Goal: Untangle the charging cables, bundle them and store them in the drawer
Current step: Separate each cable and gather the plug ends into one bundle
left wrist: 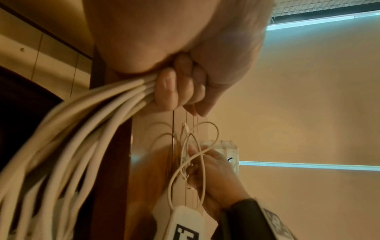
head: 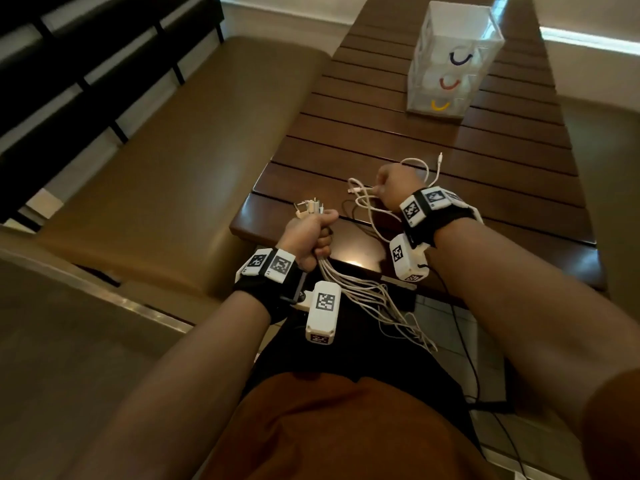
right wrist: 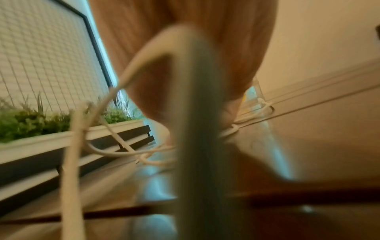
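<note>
My left hand (head: 311,233) grips a bundle of several white charging cables (head: 360,292) in a fist at the table's near edge. Their plugs (head: 310,207) stick up above the fist, and the loose lengths hang down over my lap. From the left wrist, the cable bundle (left wrist: 98,110) runs out under curled fingers (left wrist: 164,87). My right hand (head: 393,188) pinches a tangled white cable (head: 367,197) on the table; its loops (head: 420,168) trail behind the hand. The clear drawer unit (head: 450,64) stands farther back on the table, its drawers closed. The right wrist view is blurred by a cable (right wrist: 197,129) close to the lens.
The slatted brown wooden table (head: 381,133) runs away from me. A tan upholstered bench (head: 173,168) lies to the left. A thin black cable (head: 349,209) lies on the table's near edge. A planter with greenery (right wrist: 30,120) shows in the right wrist view.
</note>
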A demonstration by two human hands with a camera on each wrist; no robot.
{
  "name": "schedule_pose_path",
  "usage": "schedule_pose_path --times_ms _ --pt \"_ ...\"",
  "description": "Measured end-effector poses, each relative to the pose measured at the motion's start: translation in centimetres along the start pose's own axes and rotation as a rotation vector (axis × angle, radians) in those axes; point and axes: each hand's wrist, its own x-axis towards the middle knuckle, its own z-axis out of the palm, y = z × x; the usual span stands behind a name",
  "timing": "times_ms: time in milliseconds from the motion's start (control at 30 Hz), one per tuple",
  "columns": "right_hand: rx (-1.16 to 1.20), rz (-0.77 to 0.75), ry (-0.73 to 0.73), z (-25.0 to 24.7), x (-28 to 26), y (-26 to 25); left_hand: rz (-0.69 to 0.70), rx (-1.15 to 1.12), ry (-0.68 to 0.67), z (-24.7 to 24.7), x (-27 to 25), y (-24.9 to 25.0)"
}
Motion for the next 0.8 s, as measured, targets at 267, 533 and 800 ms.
schedule_pose_path --times_ms 267,533,800 --pt "0.321 -0.211 0.342 -3.2 -6.9 -0.2 0.061 -0.041 -0.027 -0.3 -0.1 -0.5" --pt "0.391 -0.222 0.155 -2.8 -12.3 -1.1 0.244 -0.059 -0.158 0.5 -2.1 -0.8" --pt "0.409 -0.269 0.045 -0.5 -13.1 -1.8 0.306 -0.082 -0.259 3.2 -3.8 -0.7"
